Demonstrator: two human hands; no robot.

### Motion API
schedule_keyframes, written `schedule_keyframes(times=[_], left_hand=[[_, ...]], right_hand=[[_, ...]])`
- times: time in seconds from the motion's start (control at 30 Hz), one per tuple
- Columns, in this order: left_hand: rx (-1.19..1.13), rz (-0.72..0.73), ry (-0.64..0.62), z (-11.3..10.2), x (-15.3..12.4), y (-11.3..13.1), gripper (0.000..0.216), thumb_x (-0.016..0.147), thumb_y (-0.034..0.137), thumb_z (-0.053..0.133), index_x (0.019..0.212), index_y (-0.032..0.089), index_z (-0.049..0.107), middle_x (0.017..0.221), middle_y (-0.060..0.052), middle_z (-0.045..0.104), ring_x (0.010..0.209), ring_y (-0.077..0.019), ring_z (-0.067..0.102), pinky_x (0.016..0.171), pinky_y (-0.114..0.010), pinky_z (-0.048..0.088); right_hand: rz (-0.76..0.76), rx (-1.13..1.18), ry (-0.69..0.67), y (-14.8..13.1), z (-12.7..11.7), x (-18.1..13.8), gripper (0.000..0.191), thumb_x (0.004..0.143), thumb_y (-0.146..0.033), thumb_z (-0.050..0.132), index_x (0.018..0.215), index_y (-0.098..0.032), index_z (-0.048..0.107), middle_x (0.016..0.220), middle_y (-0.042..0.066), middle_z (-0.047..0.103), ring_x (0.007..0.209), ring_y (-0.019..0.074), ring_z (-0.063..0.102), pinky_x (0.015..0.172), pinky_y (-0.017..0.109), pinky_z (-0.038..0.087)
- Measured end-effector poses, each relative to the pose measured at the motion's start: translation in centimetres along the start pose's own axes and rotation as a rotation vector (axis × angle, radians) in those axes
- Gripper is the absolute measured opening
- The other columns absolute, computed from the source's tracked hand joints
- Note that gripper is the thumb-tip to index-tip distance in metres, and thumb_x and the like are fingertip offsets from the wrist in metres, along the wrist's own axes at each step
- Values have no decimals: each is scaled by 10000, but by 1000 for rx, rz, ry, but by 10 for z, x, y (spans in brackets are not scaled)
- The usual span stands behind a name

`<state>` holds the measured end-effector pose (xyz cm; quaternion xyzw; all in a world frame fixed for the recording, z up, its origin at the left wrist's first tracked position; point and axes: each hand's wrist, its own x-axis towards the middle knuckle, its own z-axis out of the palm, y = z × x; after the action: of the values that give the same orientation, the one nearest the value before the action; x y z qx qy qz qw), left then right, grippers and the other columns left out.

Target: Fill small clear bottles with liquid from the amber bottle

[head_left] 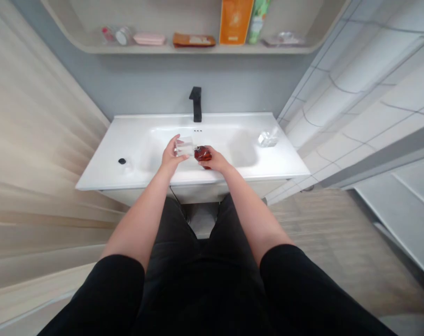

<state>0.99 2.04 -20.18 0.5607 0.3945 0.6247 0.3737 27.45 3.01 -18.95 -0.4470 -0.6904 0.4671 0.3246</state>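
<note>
Over the white sink basin [184,176], my left hand [170,156] is closed around a clear container [185,146], its fingers and thumb on either side. Close on the right, my right hand [218,160] grips a bottle [202,154] of reddish-brown colour. The bottle is tilted, and its neck points left at the container. Whether the two touch, or any liquid flows between them, I cannot make out.
A black faucet [197,105] rises behind the basin. A small black cap [122,161] is on the left of the counter, a clear object [268,138] on the right. Above hangs a shelf [156,49] with an orange package [235,22], a green tube [258,21] and other items.
</note>
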Motion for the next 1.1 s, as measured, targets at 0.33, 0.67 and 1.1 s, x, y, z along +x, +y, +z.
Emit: schedule_keyframes(times=[0.33,0.67,1.1], left_hand=[[9,-11,10,2,-1,2,1130,519,501,1086,1562,348,679,1293,-62,713,1189,-317,707,1009,-435,578],[45,-24,6,1,-1,1,1158,514,461,1077,1585,318,661,1307,-73,708,1232,-332,699,1021,-432,586],[34,-37,20,4,-3,13,1130,474,435,1088,1530,320,706,1240,-48,713,1185,-310,703,968,-388,583]], right_hand=[[-8,-62,18,-9,-2,-4,879,734,-343,979,1535,-277,624,1277,60,860,1169,319,824,1146,569,652],[-3,-55,18,-6,-1,-3,894,724,-339,979,1540,-285,619,1254,49,863,1163,308,829,1138,549,653],[-33,-41,1,-6,-2,-3,869,727,-355,969,1515,-276,611,1269,55,851,1163,300,821,1122,524,660]])
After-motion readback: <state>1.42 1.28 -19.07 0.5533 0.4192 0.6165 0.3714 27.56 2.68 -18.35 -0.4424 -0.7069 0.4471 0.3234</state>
